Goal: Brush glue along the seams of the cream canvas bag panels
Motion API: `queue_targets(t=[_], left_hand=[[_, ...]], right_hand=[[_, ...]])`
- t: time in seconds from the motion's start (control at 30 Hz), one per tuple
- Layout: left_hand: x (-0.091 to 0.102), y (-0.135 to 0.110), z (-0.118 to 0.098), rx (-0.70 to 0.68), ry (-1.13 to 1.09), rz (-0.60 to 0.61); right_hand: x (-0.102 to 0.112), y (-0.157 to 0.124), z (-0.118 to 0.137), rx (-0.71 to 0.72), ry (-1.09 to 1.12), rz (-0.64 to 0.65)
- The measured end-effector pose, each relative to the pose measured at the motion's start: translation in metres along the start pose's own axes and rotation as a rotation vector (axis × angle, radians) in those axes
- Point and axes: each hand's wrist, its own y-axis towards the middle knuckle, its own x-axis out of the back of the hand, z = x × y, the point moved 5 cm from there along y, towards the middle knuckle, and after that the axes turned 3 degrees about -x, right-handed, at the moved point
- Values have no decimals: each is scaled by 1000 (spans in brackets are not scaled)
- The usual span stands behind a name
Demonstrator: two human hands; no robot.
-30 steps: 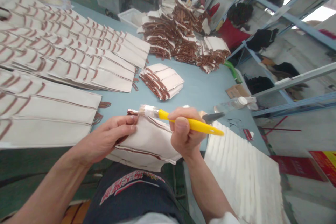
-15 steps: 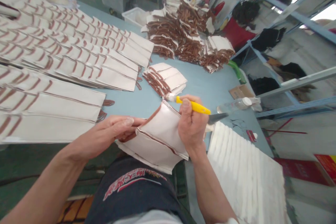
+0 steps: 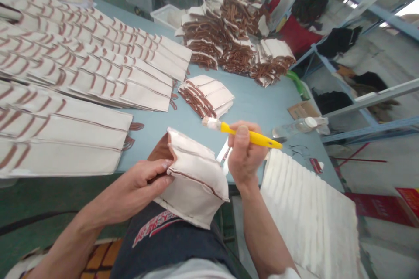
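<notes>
My left hand grips a small stack of white fabric pieces with brown trim, held above my lap at the near edge of the light-blue table. My right hand is closed around a yellow-handled brush, its pale bristles pointing left just above the stack's top edge. A white strip shows under the right hand, beside the stack.
Rows of long white panels with brown stripes cover the table's left. A small fanned pile lies ahead, taller piles behind it. White overlapped sheets lie to my right, a clear bottle and a cardboard box near them. Blue shelving stands far right.
The stack has tilted and its top pieces have folded toward my left hand. My right hand with the brush has lifted slightly off the stack and shifted right.
</notes>
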Motion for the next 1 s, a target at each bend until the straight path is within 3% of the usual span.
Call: queue_targets(t=[0.07, 0.13, 0.27, 0.4, 0.57, 0.83, 1.0], left_hand=[[4, -3, 4, 16, 16, -35], [6, -6, 7, 20, 64, -67], [3, -10, 8, 24, 122, -76], [-2, -15, 4, 37, 151, -119], [-6, -22, -4, -9, 178, -217], [-6, -23, 3, 12, 362, -245], [-7, -14, 5, -2, 276, -171]], right_hand=[[7, -3, 12, -9, 179, 60], [8, -4, 26, 16, 256, 202], [-5, -3, 57, 272, 79, 461], [-31, -17, 79, 496, 17, 598], [-45, -41, 85, 486, 84, 534], [-21, -41, 69, 253, 51, 323], [-27, -48, 76, 343, 48, 396]])
